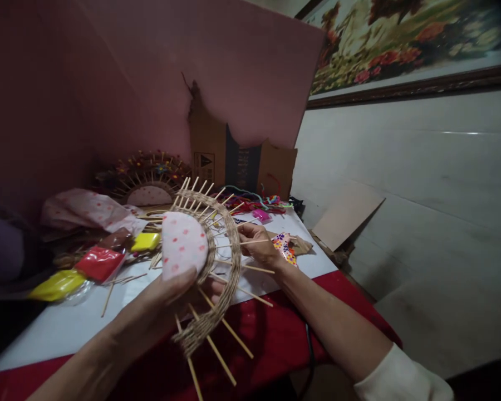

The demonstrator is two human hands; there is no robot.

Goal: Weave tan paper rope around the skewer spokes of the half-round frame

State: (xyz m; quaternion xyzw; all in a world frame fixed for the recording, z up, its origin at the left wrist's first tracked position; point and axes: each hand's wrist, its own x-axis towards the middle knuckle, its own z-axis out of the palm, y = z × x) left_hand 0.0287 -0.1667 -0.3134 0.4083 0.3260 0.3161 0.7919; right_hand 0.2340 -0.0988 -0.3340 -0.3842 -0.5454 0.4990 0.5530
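My left hand [167, 303] grips a round craft piece [204, 262] by its lower edge and holds it up on edge over the table. The piece has a white centre disc with red dots [182, 244], a ring of wound twine [232, 262] and several wooden sticks [229, 331] poking out like rays. My right hand [256, 248] reaches in from the right, fingers pinched at the twine ring beside a stick on its far side.
A white sheet [70, 323] lies over a red cloth [275, 334] on the table. Red and yellow packets [96, 264] lie left, a second similar stick wreath [148, 186] and a cardboard box [234, 161] behind, coloured cords [254, 203] and a patterned paper [284, 248] beside my right hand.
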